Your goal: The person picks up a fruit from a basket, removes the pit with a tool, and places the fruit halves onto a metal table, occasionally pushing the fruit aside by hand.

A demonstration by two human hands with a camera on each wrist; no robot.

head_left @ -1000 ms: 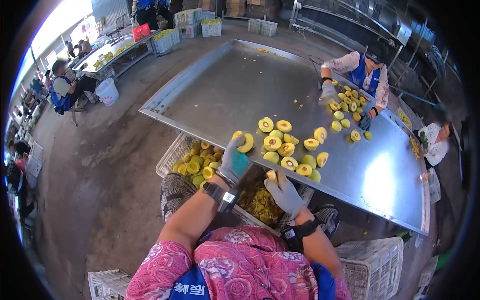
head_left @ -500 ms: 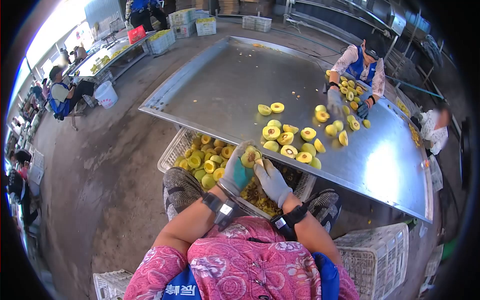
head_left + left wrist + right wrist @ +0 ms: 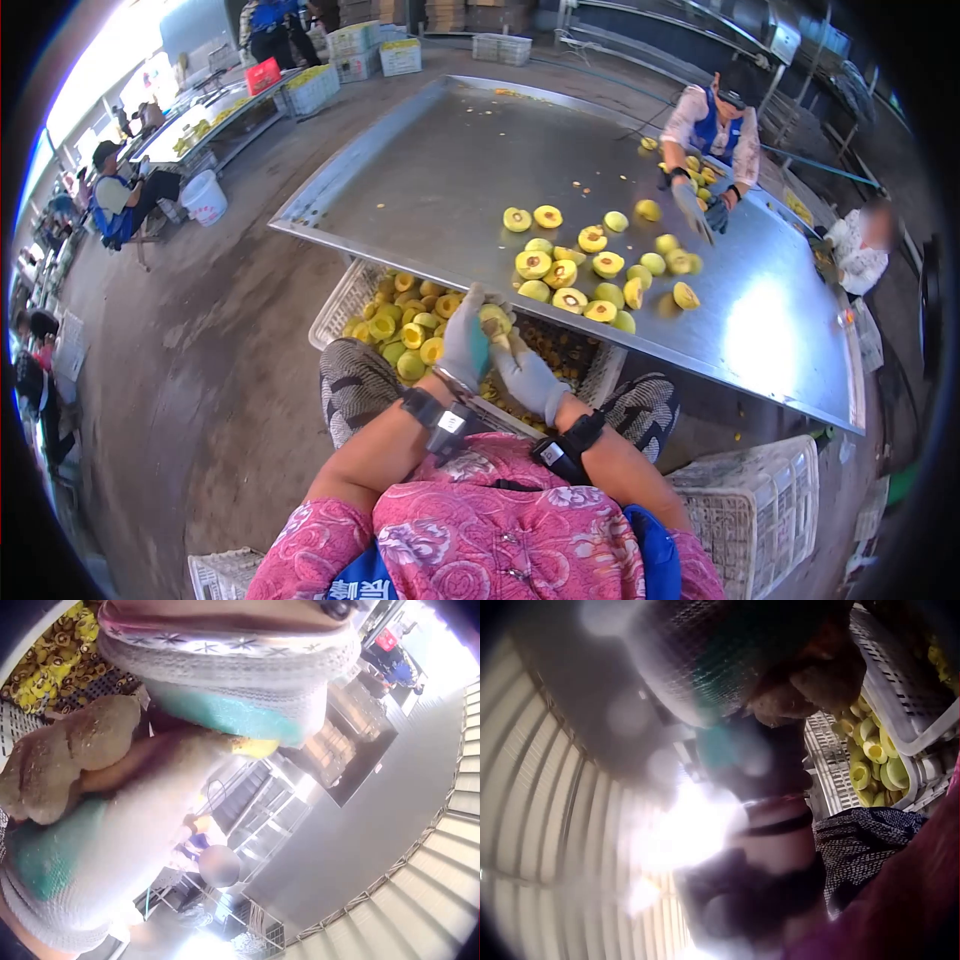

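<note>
My gloved left hand [image 3: 465, 345] holds a yellow-green peach half [image 3: 493, 322] over the crates at the table's near edge. Close against it, my gloved right hand [image 3: 533, 380] has its fingers curled around a small tan object, mostly hidden; I cannot tell its kind. In the left wrist view, a bit of yellow flesh [image 3: 255, 748] shows beside the glove. Below the hands, a white crate [image 3: 603, 375] contains pits and scraps. To its left, another crate [image 3: 328, 318] is filled with hollowed peach halves [image 3: 410, 335].
A wide metal table [image 3: 400, 170] with a raised rim bears several peach halves [image 3: 570, 300], some with pits showing. Across it, a person [image 3: 710, 140] in a blue vest reaches among more fruit. A white crate [image 3: 745, 520] stands at my right; a bucket [image 3: 205, 198] is farther left.
My left hand has brought a peach half from the table's edge back over the crates, and my right hand has met it. The person opposite has pushed more halves towards my side.
</note>
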